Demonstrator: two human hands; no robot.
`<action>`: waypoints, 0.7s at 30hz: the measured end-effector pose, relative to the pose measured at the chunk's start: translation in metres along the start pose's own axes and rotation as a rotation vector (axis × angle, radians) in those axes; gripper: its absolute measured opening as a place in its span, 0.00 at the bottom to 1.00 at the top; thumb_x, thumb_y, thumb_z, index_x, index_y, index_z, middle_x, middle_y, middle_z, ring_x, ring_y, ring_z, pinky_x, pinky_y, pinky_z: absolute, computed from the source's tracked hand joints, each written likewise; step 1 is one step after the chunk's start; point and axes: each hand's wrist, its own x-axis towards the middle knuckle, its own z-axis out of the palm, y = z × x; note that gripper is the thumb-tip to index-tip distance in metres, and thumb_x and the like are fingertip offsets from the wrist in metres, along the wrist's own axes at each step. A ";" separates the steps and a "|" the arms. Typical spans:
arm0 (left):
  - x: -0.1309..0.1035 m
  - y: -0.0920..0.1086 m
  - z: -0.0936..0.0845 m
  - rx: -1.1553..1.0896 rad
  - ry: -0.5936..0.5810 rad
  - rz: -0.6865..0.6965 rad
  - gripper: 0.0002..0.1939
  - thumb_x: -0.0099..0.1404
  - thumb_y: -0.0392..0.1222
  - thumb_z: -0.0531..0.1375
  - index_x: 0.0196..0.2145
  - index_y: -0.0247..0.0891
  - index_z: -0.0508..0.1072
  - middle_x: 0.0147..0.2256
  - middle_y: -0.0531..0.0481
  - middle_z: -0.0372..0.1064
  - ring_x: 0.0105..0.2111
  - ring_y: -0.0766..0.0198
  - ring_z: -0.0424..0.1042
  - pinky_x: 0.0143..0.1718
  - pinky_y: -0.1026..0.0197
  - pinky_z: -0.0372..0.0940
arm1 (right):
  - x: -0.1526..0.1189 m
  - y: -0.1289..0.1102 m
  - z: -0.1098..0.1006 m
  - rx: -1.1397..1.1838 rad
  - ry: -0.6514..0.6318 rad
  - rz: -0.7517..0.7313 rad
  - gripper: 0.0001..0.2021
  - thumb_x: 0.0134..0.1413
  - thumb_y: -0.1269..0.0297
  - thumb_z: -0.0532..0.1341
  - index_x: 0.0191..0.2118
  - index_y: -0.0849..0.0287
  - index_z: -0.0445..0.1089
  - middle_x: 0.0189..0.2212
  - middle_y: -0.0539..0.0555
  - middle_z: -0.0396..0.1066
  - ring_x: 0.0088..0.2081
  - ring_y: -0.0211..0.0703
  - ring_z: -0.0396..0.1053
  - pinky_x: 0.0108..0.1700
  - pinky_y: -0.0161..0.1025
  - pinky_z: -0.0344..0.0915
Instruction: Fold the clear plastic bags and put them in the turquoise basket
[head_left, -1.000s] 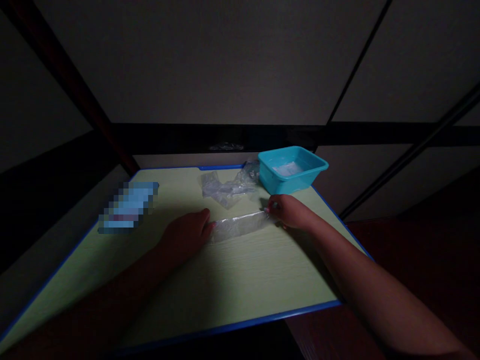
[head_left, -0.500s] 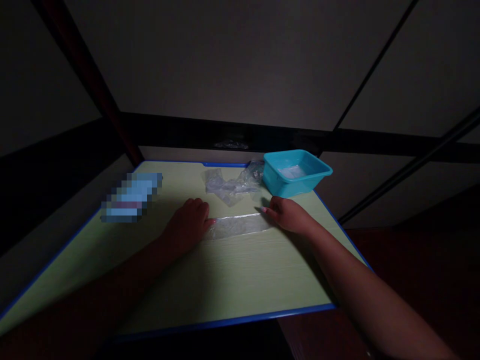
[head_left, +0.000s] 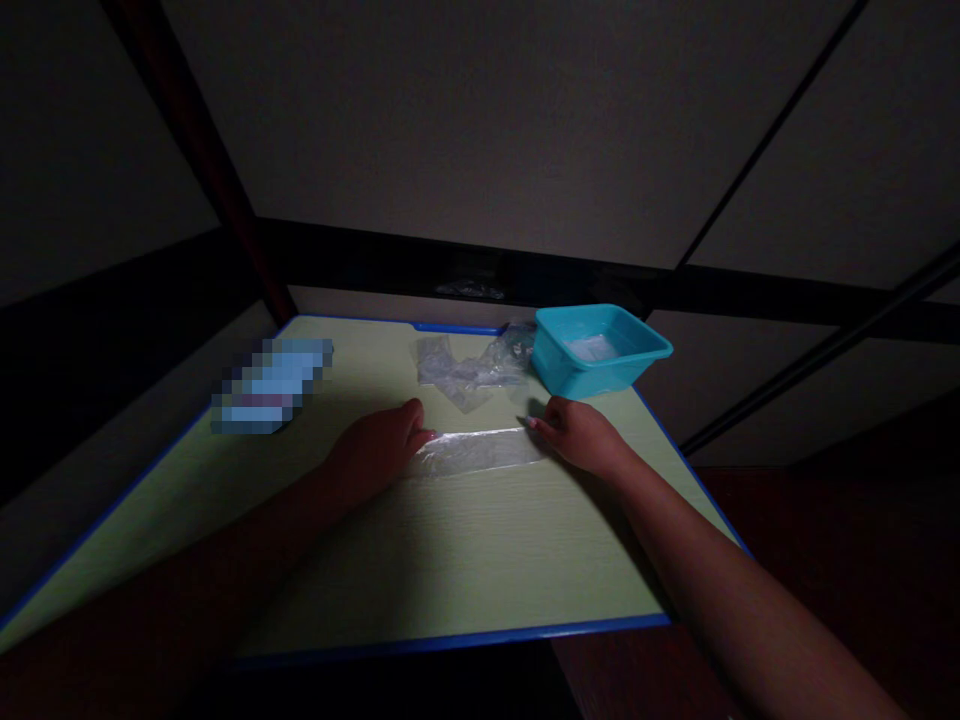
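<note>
A clear plastic bag (head_left: 480,452), folded into a long flat strip, lies across the middle of the table between my hands. My left hand (head_left: 382,437) pinches its left end, thumb stretched along the top edge and fingers curled. At the other end my right hand (head_left: 577,432) grips the strip's upper right corner between thumb and curled fingers. Just beyond the strip lie crumpled clear plastic bags (head_left: 469,372), touched by neither hand.
A turquoise plastic basin (head_left: 600,352) stands at the table's back right corner with flat clear plastic inside. A blurred-out light blue object (head_left: 274,385) lies at the left. The wooden table (head_left: 480,560) has a blue edge; panelled walls rise behind it.
The left hand's fingers have curled in closer at the strip's left end. The right hand keeps its grip. The whole view has shifted slightly.
</note>
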 end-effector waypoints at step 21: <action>-0.002 0.002 -0.005 0.144 -0.101 -0.087 0.23 0.68 0.50 0.48 0.31 0.34 0.77 0.34 0.37 0.76 0.35 0.52 0.75 0.35 0.56 0.64 | 0.002 0.005 0.001 0.025 -0.092 -0.023 0.09 0.60 0.62 0.56 0.34 0.61 0.70 0.29 0.58 0.74 0.28 0.42 0.66 0.26 0.34 0.49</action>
